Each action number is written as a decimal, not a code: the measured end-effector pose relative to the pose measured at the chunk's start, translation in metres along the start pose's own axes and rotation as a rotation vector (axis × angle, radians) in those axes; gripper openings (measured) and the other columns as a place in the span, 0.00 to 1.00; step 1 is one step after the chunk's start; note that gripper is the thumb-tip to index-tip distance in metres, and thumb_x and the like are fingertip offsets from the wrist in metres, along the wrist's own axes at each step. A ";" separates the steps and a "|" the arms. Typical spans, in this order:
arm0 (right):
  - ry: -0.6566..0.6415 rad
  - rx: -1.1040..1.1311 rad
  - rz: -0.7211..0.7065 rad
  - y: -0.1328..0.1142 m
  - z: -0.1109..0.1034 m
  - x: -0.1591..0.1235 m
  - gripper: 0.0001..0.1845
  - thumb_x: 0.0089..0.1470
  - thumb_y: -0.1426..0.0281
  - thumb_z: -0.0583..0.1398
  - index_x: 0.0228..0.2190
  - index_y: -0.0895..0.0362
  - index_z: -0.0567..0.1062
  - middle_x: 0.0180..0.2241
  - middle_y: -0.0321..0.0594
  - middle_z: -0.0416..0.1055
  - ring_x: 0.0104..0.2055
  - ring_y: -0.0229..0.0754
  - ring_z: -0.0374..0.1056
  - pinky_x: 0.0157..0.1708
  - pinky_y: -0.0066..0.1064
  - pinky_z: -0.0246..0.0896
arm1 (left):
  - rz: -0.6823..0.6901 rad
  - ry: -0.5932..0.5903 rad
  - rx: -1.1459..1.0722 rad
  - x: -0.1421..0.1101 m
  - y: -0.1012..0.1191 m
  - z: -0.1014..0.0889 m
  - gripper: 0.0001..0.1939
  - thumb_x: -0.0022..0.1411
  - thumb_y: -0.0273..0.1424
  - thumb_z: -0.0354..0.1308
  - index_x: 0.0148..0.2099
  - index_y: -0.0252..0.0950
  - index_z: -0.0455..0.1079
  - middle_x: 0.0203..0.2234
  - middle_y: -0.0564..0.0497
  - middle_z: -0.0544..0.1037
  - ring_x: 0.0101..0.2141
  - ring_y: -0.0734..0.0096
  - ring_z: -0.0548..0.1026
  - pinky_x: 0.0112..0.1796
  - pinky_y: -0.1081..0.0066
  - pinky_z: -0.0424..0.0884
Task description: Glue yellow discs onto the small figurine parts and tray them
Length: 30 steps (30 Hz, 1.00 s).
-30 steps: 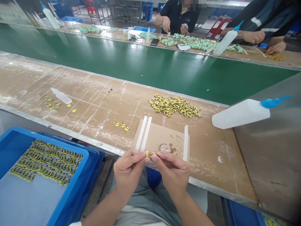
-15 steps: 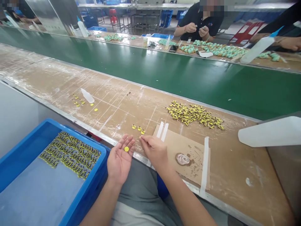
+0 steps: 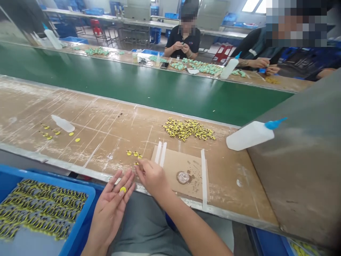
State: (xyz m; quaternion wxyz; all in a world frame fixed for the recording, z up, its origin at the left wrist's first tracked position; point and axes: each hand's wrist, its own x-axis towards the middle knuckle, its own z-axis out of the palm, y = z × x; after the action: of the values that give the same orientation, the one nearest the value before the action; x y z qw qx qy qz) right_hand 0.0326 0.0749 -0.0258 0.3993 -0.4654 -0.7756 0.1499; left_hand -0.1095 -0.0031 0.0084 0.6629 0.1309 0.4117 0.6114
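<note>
My left hand [image 3: 113, 204] lies palm up below the table edge, fingers stretched out, with a small yellow disc [image 3: 123, 189] resting on the fingertips. My right hand [image 3: 151, 176] reaches over the table edge and pinches a small yellow-and-black piece [image 3: 136, 164] on the brown tabletop, just short of a short row of similar pieces [image 3: 134, 153]. To its right is a taped-down cardboard sheet [image 3: 176, 163] with a blob of glue [image 3: 183, 177].
A pile of yellow-and-black pieces [image 3: 188, 129] lies farther back, beside a white glue bottle with a blue tip [image 3: 250, 135]. A blue tray [image 3: 80, 199] of finished pieces sits at lower left. A green conveyor belt [image 3: 160, 85] runs behind; other people work across it.
The hands came apart from a shared pinch at the cardboard's edge. The left one opened palm up with the disc, and the right one moved to the small pieces on the table.
</note>
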 end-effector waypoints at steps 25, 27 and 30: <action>0.064 0.724 0.557 -0.020 -0.107 -0.064 0.08 0.43 0.69 0.73 0.28 0.55 0.81 0.20 0.34 0.77 0.17 0.37 0.71 0.18 0.23 0.69 | -0.319 -0.284 -0.092 -0.023 -0.052 0.073 0.20 0.65 0.38 0.54 0.54 0.33 0.76 0.55 0.37 0.75 0.56 0.52 0.71 0.55 0.58 0.68; -0.007 0.860 0.696 -0.014 -0.119 -0.064 0.10 0.40 0.68 0.74 0.25 0.57 0.80 0.19 0.36 0.77 0.15 0.37 0.70 0.14 0.23 0.66 | -0.294 -0.232 0.027 -0.024 -0.054 0.072 0.14 0.64 0.35 0.59 0.46 0.33 0.80 0.42 0.40 0.81 0.42 0.61 0.78 0.43 0.65 0.75; -0.141 0.879 0.692 -0.006 -0.136 -0.064 0.07 0.43 0.68 0.73 0.24 0.57 0.81 0.23 0.39 0.80 0.18 0.37 0.72 0.17 0.23 0.68 | -0.347 -0.238 0.142 -0.024 -0.055 0.067 0.11 0.62 0.33 0.63 0.41 0.31 0.81 0.28 0.44 0.81 0.30 0.71 0.77 0.30 0.75 0.72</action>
State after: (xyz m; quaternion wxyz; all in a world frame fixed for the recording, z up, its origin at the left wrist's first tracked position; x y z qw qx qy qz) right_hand 0.1479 -0.0005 0.0333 0.4303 -0.4713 -0.4672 0.6120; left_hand -0.0218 -0.0149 0.0221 0.7912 0.1757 0.3889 0.4379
